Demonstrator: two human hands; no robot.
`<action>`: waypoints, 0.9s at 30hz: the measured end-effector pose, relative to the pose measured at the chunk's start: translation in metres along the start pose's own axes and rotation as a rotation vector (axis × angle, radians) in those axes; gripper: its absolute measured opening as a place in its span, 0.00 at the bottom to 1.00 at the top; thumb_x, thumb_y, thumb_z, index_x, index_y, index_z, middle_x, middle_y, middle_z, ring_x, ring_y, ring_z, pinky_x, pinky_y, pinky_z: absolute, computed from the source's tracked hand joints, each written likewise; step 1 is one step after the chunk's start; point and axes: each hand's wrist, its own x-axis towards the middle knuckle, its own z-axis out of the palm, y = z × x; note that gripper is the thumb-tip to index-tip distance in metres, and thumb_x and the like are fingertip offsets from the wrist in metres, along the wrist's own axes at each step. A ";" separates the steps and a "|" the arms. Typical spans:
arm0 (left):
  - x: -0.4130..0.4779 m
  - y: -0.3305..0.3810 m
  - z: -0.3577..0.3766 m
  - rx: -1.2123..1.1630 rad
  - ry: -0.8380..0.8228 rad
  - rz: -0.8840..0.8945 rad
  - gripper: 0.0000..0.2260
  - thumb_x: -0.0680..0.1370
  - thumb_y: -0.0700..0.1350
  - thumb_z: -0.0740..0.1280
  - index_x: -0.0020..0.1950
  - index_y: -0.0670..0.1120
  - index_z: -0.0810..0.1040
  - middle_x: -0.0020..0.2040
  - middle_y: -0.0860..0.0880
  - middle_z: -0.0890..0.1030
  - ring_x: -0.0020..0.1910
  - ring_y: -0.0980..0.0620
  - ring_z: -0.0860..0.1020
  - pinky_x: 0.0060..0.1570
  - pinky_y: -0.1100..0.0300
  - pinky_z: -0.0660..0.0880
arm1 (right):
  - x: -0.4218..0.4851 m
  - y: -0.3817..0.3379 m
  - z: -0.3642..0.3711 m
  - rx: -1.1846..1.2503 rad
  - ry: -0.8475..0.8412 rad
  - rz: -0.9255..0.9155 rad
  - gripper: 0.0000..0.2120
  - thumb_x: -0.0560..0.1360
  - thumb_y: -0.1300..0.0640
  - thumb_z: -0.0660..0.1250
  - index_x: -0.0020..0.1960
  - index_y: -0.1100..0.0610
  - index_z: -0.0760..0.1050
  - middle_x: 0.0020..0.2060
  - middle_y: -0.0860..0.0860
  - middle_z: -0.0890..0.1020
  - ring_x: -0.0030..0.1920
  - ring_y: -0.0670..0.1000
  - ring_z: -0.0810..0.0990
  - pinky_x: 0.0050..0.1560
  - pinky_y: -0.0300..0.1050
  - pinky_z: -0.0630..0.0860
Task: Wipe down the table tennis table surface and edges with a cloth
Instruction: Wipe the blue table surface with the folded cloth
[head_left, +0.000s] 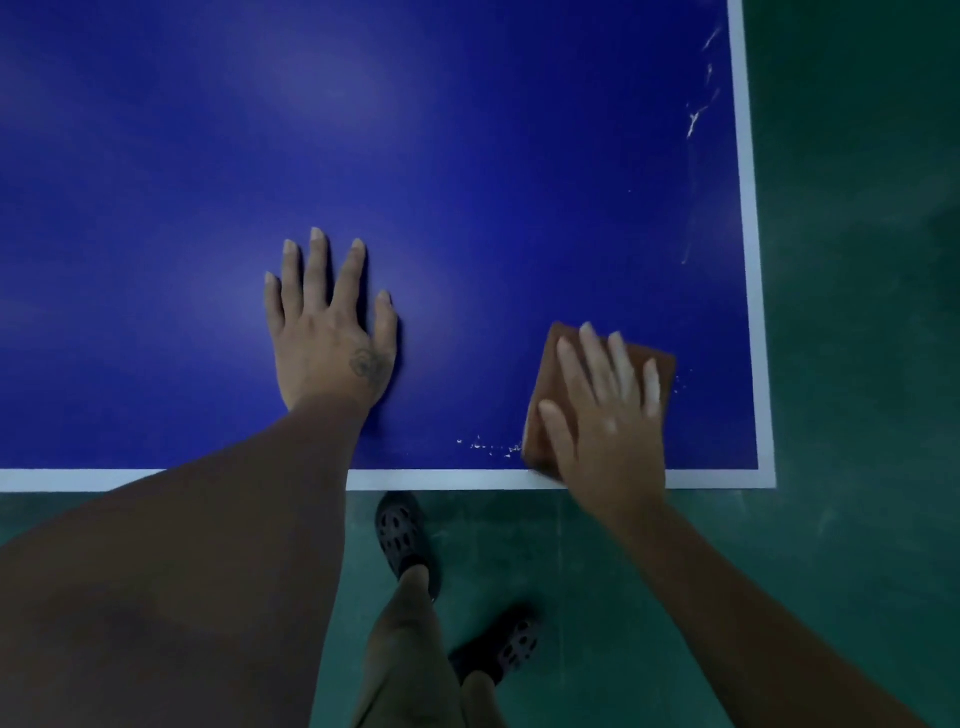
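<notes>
The blue table tennis table (467, 156) fills the upper view, with a white line along its near edge (441, 479) and right edge (748, 208). My right hand (608, 415) lies flat, fingers spread, pressing a folded brown cloth (553, 374) onto the table near the front right corner. My left hand (330, 327) rests flat on the blue surface to the left, fingers apart, holding nothing. White crumbs (488, 446) lie just left of the cloth by the near edge. White smears (696, 119) run along the right side.
Green floor (857, 312) surrounds the table on the right and below. My legs and dark perforated shoes (402, 535) stand close to the near edge, under the table's front line.
</notes>
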 end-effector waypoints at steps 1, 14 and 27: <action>0.000 0.000 0.000 -0.001 0.002 -0.001 0.30 0.87 0.63 0.50 0.89 0.56 0.58 0.90 0.48 0.52 0.89 0.45 0.47 0.87 0.43 0.42 | -0.016 0.002 0.002 -0.001 -0.002 -0.028 0.31 0.89 0.38 0.51 0.87 0.51 0.56 0.87 0.49 0.53 0.87 0.56 0.50 0.84 0.69 0.51; 0.002 0.000 0.006 -0.013 0.059 -0.016 0.30 0.88 0.63 0.51 0.88 0.53 0.61 0.90 0.48 0.55 0.89 0.45 0.49 0.87 0.43 0.44 | 0.096 -0.057 -0.004 0.039 0.003 0.186 0.32 0.88 0.37 0.43 0.88 0.49 0.49 0.88 0.50 0.50 0.87 0.56 0.46 0.84 0.68 0.46; 0.002 0.003 -0.001 -0.013 0.050 -0.012 0.29 0.88 0.59 0.54 0.88 0.51 0.62 0.89 0.47 0.55 0.89 0.43 0.50 0.87 0.42 0.45 | -0.022 -0.002 0.001 -0.013 -0.043 -0.048 0.30 0.88 0.40 0.53 0.87 0.51 0.57 0.87 0.50 0.53 0.87 0.57 0.51 0.83 0.70 0.52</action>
